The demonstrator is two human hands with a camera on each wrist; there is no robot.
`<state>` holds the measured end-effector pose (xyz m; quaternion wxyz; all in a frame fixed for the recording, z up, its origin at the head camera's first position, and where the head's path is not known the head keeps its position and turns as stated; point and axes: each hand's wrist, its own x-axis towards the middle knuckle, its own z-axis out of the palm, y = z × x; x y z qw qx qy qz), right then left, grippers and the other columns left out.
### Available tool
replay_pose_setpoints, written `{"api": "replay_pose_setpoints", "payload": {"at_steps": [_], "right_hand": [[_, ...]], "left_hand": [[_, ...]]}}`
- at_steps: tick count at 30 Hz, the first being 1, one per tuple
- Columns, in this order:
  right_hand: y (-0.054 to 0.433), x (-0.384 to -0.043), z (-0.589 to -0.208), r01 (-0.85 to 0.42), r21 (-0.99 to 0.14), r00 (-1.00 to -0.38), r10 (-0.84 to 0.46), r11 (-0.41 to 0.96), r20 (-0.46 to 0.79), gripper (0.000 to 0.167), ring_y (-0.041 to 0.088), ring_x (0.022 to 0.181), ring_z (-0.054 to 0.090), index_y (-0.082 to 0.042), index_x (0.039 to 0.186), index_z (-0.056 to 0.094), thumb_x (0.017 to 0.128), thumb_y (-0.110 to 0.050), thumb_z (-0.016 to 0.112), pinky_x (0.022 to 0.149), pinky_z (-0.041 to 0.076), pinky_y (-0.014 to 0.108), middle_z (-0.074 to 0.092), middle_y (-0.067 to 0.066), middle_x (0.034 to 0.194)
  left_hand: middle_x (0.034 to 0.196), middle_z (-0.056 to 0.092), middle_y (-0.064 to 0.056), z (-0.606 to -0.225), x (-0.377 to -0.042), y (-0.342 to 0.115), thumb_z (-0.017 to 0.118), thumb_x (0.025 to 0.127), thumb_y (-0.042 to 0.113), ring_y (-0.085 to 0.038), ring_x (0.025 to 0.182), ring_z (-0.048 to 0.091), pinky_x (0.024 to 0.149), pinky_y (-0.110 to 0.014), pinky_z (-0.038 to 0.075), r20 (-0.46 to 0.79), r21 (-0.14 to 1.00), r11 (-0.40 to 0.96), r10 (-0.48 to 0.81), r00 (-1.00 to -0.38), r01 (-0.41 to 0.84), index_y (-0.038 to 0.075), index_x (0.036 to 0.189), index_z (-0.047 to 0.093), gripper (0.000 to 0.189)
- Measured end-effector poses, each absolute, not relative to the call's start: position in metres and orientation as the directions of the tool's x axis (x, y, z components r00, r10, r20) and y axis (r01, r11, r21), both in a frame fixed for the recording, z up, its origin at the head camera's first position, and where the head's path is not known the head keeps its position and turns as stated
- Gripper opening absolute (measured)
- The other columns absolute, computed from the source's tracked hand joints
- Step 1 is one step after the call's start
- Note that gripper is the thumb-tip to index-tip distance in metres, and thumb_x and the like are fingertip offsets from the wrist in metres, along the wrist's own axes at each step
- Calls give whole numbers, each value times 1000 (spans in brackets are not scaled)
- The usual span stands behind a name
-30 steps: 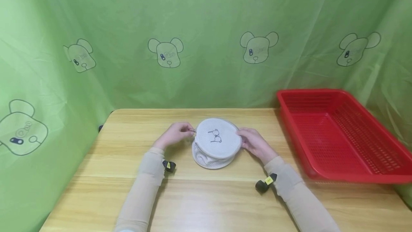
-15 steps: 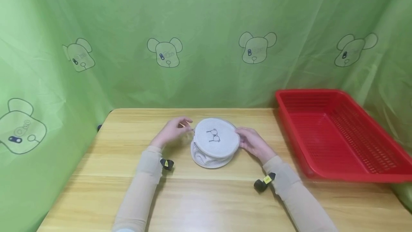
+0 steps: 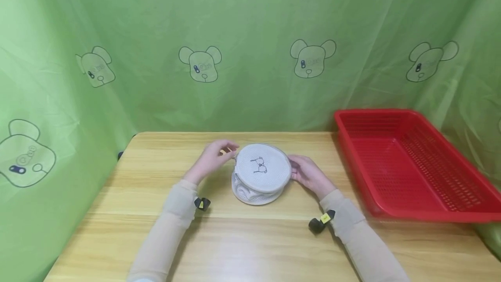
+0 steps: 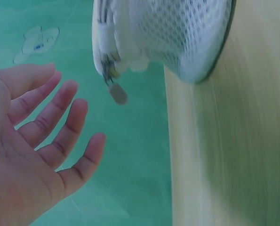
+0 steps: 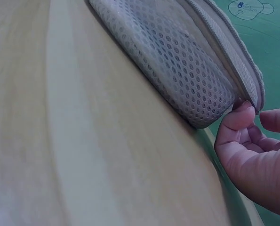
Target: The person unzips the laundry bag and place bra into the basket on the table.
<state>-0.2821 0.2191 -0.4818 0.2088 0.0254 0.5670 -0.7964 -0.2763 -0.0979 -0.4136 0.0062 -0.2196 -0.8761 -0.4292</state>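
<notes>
A round, pale grey mesh laundry bag (image 3: 263,169) with a dark line drawing on its lid stands on the table, its upper disc tilted over the lower one. In the left wrist view, a zipper pull (image 4: 117,93) dangles from the bag's edge. Beside it, apart from the bag, my left hand (image 4: 50,136) has its fingers spread and slightly bent. My right hand (image 5: 255,146) pinches the zippered rim (image 5: 245,82) at the bag's right side, its fingertips partly hidden behind the thumb.
To the right, a large red plastic basket (image 3: 375,177) with slotted walls sits on the wooden table (image 3: 235,247). A green curtain (image 3: 254,99) with printed bear heads hangs behind the table and along both sides.
My left hand has let go of the zipper pull at the bag's left edge and drawn slightly away. My right hand stays at the rim; the bag hardly moves.
</notes>
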Motion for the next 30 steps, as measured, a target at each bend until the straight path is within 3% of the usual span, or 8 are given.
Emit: {"api": "replay_pose_setpoints", "payload": {"at_steps": [12, 19, 25, 30], "right_hand": [[220, -280, -480, 367, -887, -908, -316, -281, -276, 18, 10, 81, 65, -13, 101, 63, 103, -16, 45, 75, 57, 23, 69, -1, 90], [221, -280, -480, 343, -907, -913, -312, -244, -262, 16, 10, 79, 66, -11, 102, 61, 103, -14, 46, 73, 58, 22, 70, -1, 87], [221, -281, -481, 304, -934, -921, -311, -188, -237, 15, 9, 79, 66, -4, 108, 60, 101, -10, 49, 74, 57, 21, 69, -1, 88], [219, -281, -482, 266, -958, -929, -294, -107, -225, 23, 9, 81, 66, 4, 118, 55, 97, -4, 53, 74, 57, 21, 68, -3, 92]], "left_hand": [[119, 68, -7, -408, -252, -77, 65, 92, 18, -25, 115, 60, 103, -46, 46, 293, 618, 513, 552, -780, 596, 9, 113, 67, 23], [126, 64, -8, -412, -241, -65, 68, 90, 20, -27, 125, 52, 112, -48, 37, 252, 582, 494, 645, -721, 646, 11, 112, 67, 25], [143, 52, -13, -419, -235, -54, 70, 88, 29, -32, 139, 40, 119, -51, 27, 215, 499, 504, 716, -664, 705, 11, 121, 63, 38], [153, 40, -13, -424, -229, -51, 72, 86, 37, -37, 146, 28, 120, -57, 19, 160, 454, 556, 717, -678, 696, 16, 135, 54, 56]]}}
